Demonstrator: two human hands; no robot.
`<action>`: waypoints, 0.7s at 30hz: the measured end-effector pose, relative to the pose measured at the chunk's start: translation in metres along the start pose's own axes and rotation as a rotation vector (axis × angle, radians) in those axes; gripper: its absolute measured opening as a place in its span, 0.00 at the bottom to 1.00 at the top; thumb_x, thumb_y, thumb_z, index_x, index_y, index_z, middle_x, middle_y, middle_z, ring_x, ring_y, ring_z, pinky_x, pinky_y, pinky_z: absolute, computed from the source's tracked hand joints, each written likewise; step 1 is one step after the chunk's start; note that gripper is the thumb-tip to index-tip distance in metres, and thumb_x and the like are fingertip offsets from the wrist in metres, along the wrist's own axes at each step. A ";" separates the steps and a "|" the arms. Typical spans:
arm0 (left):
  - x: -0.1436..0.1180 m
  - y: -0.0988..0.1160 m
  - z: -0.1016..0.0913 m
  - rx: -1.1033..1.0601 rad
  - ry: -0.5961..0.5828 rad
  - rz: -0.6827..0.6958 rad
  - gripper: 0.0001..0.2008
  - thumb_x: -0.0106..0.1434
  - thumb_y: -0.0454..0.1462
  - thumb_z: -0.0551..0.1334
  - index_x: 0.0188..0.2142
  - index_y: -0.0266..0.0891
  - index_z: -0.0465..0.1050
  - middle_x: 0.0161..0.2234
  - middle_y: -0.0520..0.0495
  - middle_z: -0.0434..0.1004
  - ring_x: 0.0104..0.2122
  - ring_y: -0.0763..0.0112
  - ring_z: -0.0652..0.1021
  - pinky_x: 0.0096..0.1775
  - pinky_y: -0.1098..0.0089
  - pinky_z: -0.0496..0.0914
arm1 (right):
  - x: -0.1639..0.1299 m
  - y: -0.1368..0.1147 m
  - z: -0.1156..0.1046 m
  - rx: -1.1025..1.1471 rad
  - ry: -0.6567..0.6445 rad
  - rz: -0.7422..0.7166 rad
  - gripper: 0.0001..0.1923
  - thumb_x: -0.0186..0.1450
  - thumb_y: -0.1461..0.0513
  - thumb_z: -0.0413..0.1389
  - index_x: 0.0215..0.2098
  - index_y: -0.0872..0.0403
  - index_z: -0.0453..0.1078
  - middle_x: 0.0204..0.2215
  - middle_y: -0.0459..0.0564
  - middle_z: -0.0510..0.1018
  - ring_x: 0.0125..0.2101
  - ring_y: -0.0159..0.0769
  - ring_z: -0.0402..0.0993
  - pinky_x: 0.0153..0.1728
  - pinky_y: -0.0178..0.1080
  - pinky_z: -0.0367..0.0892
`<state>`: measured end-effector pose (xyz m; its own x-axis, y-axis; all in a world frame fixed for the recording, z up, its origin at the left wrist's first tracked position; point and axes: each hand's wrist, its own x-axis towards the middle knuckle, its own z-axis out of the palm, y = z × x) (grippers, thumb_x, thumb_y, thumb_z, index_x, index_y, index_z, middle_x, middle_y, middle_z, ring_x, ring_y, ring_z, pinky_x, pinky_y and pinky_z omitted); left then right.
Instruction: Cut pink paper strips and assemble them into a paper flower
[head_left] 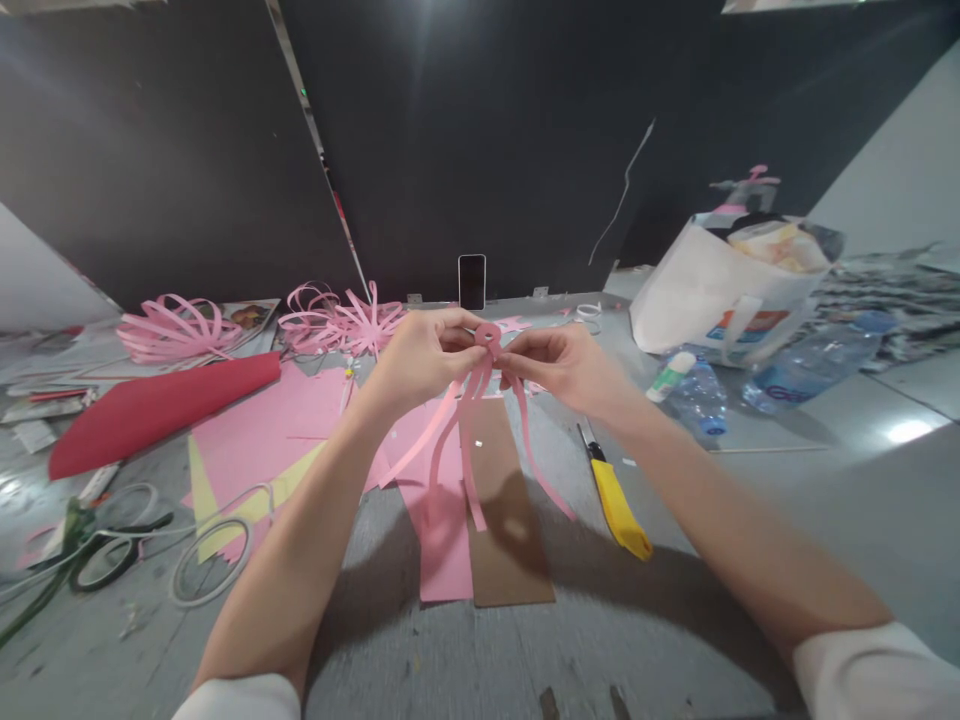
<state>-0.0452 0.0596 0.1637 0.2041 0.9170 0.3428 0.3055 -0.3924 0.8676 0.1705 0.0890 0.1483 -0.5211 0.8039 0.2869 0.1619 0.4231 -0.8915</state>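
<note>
The pink strip bundle (470,392) hung at the dial's centre, its tails drooping toward the brown card (514,565) at six o'clock. The left hand (427,352) had its grip pinched on the curled top from nine; the right hand (562,365) pinched from three. The paper looked light, floppy and easily creased, probably best held by its gathered top.

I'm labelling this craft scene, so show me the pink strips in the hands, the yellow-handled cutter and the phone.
Pink strips (474,386): head view, on their bunched upper part.
Yellow-handled cutter (619,507): head view, mid-handle.
Phone (472,282): head view, on the middle of its dark screen.
</note>
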 end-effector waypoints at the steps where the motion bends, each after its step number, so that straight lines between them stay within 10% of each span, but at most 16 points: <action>1: 0.000 0.000 0.001 -0.008 0.000 0.004 0.07 0.65 0.36 0.71 0.43 0.39 0.83 0.38 0.45 0.88 0.40 0.60 0.88 0.42 0.65 0.79 | 0.000 -0.001 0.000 0.007 0.004 0.000 0.21 0.66 0.43 0.67 0.33 0.51 0.83 0.30 0.50 0.85 0.33 0.40 0.81 0.37 0.43 0.73; 21: 0.003 -0.006 0.005 0.015 0.028 0.011 0.06 0.64 0.38 0.71 0.40 0.39 0.84 0.36 0.46 0.87 0.38 0.61 0.86 0.41 0.64 0.79 | 0.000 0.005 0.002 -0.053 0.044 -0.021 0.23 0.67 0.41 0.66 0.33 0.51 0.83 0.30 0.51 0.85 0.32 0.40 0.80 0.32 0.42 0.70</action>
<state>-0.0422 0.0641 0.1579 0.1813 0.9141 0.3628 0.3175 -0.4035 0.8581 0.1698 0.0903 0.1435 -0.4876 0.8118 0.3214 0.1960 0.4605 -0.8658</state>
